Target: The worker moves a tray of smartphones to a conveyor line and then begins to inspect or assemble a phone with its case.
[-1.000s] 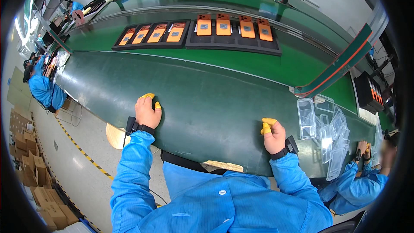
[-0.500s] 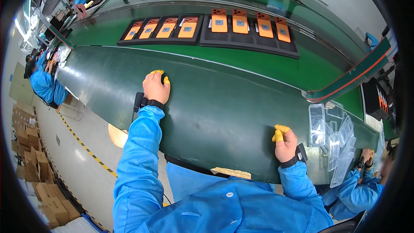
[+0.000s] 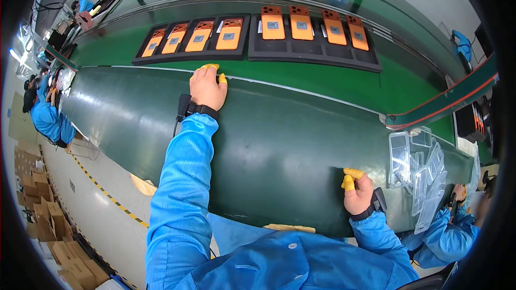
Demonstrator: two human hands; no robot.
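Observation:
My left hand (image 3: 208, 88) reaches over the dark green worktop (image 3: 269, 139), yellow finger cots on its fingertips and thumb. Its thumb stands apart, nothing shows in its grasp, and its fingertips are by the strip at the green belt's near edge. Beyond it, a left black tray (image 3: 177, 59) and a right black tray (image 3: 322, 49) lie side by side, each carrying several orange phones, such as one phone (image 3: 229, 36) and another phone (image 3: 273, 26), with grey labels. My right hand (image 3: 358, 193) rests near the front edge, fingers curled and cotted thumb and forefinger close together, with nothing visible in them.
Clear plastic cases (image 3: 399, 160) are heaped at the right, beside a co-worker's hands (image 3: 458, 190). A green curved guard (image 3: 446, 99) with a red line rises behind them. Other workers in blue sit at the far left; cardboard boxes (image 3: 48, 209) stand on the floor.
My left hand has moved forward and slightly right, closer to the trays. My right hand keeps its curled shape in nearly the same spot. The view has shifted a little.

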